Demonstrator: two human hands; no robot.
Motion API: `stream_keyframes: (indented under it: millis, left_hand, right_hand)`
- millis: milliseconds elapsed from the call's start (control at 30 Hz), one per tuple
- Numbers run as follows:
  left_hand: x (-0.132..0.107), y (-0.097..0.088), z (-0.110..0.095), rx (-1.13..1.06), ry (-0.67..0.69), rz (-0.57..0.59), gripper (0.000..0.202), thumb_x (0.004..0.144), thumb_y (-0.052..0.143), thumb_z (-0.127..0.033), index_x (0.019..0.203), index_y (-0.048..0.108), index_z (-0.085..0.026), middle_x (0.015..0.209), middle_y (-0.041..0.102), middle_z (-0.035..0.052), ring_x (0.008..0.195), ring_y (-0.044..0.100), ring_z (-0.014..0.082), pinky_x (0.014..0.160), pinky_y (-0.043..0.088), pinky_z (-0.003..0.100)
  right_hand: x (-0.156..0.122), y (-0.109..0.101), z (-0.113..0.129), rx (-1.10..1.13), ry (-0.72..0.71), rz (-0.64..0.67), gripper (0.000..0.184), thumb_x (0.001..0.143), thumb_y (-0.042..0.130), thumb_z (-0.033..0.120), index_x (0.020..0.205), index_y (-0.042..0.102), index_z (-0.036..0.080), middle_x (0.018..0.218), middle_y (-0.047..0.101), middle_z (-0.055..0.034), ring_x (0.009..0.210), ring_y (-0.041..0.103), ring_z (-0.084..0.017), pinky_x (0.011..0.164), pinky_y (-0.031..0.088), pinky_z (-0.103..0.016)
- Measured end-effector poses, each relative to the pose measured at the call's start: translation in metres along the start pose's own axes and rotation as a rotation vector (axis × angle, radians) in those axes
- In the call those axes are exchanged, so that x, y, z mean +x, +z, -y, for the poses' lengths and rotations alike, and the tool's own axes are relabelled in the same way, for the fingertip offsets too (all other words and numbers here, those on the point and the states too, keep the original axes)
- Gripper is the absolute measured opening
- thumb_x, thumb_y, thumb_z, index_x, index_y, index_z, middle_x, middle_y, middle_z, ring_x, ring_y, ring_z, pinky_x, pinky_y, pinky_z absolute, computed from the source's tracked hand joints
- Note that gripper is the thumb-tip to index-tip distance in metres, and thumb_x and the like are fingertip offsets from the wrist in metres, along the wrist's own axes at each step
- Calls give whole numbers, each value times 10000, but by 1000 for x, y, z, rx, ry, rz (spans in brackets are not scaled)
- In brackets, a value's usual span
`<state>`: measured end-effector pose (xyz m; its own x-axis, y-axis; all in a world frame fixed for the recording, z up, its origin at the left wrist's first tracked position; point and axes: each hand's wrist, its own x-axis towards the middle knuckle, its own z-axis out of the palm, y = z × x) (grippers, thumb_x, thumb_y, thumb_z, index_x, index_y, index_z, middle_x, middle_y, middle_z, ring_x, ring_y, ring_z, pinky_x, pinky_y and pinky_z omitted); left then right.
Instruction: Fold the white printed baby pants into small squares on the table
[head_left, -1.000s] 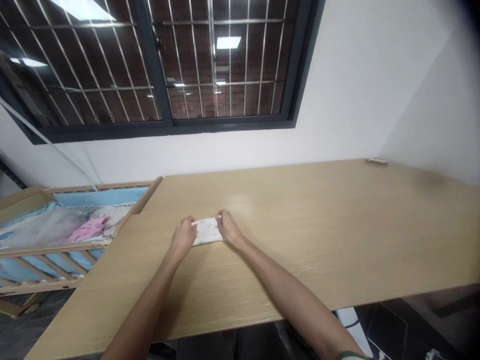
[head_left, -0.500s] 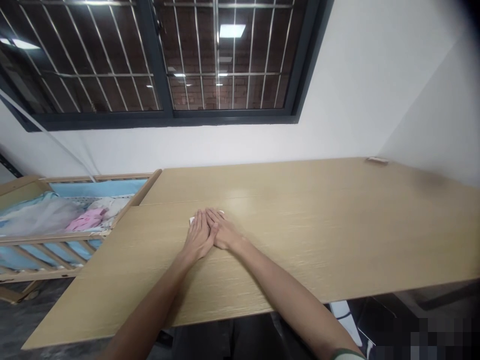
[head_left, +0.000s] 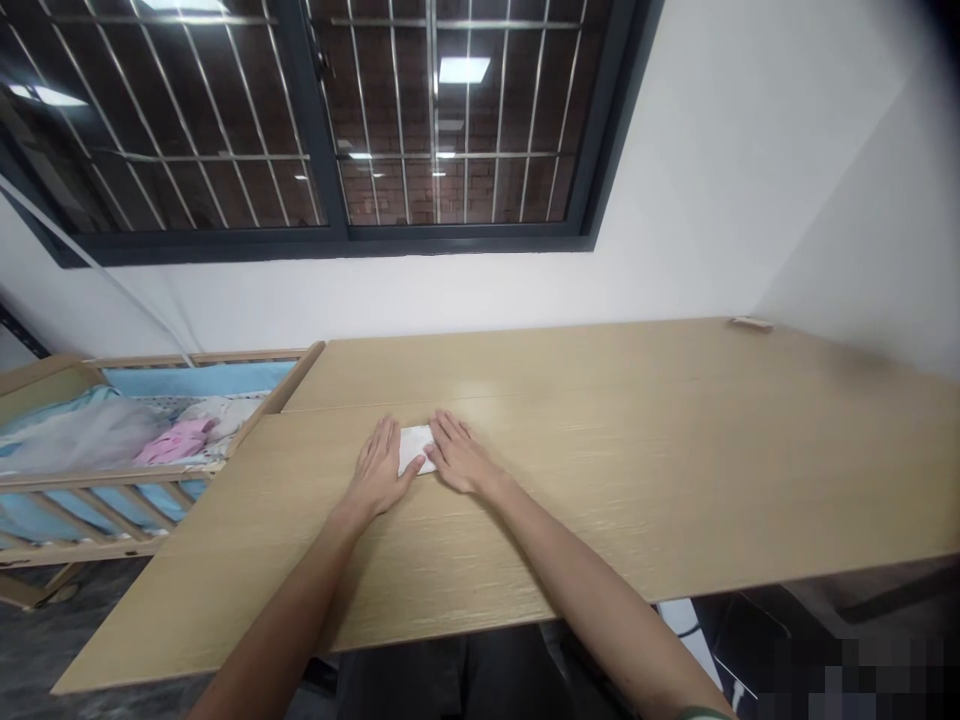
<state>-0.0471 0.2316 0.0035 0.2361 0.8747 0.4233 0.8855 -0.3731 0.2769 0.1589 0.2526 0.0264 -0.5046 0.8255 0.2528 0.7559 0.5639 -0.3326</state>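
Observation:
A small white folded sheet (head_left: 415, 447), perhaps paper or cloth, lies flat on the pale wooden tabletop (head_left: 630, 450). My left hand (head_left: 380, 468) rests flat over its left edge, fingers stretched forward and the thumb reaching across the near edge. On the other side, my right hand (head_left: 459, 455) lies flat over the right edge with fingers extended and its thumb on the sheet. The middle of the sheet shows between the hands, while its side edges are hidden under them. Neither hand grips it.
To the left, a wooden crib (head_left: 112, 490) with blue lining and a pink cloth (head_left: 178, 441) stands against the table. A barred window (head_left: 450, 240) is above the back wall. A small flat object (head_left: 751, 324) lies at the far right corner.
My hands have slid apart, the left hand to the left and the right slightly to the right. The white sheet, mostly covered before, now shows between them.

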Motion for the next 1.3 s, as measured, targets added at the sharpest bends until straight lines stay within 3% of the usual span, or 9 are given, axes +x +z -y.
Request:
stream_keyframes:
  millis: [167,267,367,467,567,700,867,1033,1300]
  left_hand:
    - [2,-24,2,-71,78,38,607,934,473,-647,1314,570,-183,1360,616,130,1291,543,280,1139,364,462]
    - [0,-20,9,-74,72,98,685,827,637,-635,1333,564,-180,1394,599,127,1311,525,313,1149,358,478]
    - [0,-13,16,-112,71,86,571,837,647,-396,1354,550,-173,1397,601,117,1303,536,298,1136,388,456]
    - [5,-9,19,-139,77,51,417,865,518,-205,1272,608,-184,1335,644,93,1247,576,251,1120,414,419]
    - [10,-14,18,-145,67,-38,324,895,491,-221,1168,665,-208,1296,645,90,1230,570,262,1112,416,441]
    - [14,-27,6,-346,-56,-198,259,914,542,-357,1094,665,-217,1104,679,89,1080,634,262,977,502,423]
    - [11,-29,-18,-803,-353,-171,477,876,614,-390,1271,458,-174,908,721,56,782,706,205,656,525,281]
    - [7,-22,-29,-512,-478,4,477,862,599,-283,1292,439,-153,794,711,38,720,694,203,676,487,283]
    - [4,-28,-34,115,-428,235,340,973,451,-404,1203,554,-176,1022,722,145,954,698,304,791,487,379]
  right_hand:
    - [-5,-18,0,0,-183,-40,543,1011,422,434,1470,467,147,1517,465,-177,1428,374,-288,1172,250,-474]
    - [-7,-21,-8,19,-189,66,650,915,563,412,1487,446,125,1517,464,-193,1420,384,-322,1161,262,-491]
    - [-6,-14,-18,66,-149,92,734,845,573,272,1537,370,136,1573,398,-180,1458,339,-313,1170,248,-488]
    - [-1,-4,-24,152,-126,4,659,824,520,163,1477,439,151,1511,485,-161,1403,420,-287,1151,280,-467]
    - [4,0,-25,261,-95,-124,465,829,518,143,1290,569,176,1304,641,-121,1247,546,-277,1094,341,-464]
    - [17,-11,-21,591,1,-307,291,879,562,288,1156,540,201,1068,670,-65,988,629,-223,884,482,-364]
    - [44,-29,-19,857,179,-350,428,847,625,384,1201,449,222,902,616,4,739,603,-157,645,475,-260]
    - [72,-21,-31,668,313,-223,398,740,783,371,1022,566,193,913,632,-23,752,600,-151,637,455,-248]
    - [89,13,-40,471,324,-147,246,804,758,334,932,632,166,880,681,-41,790,623,-167,719,479,-270]
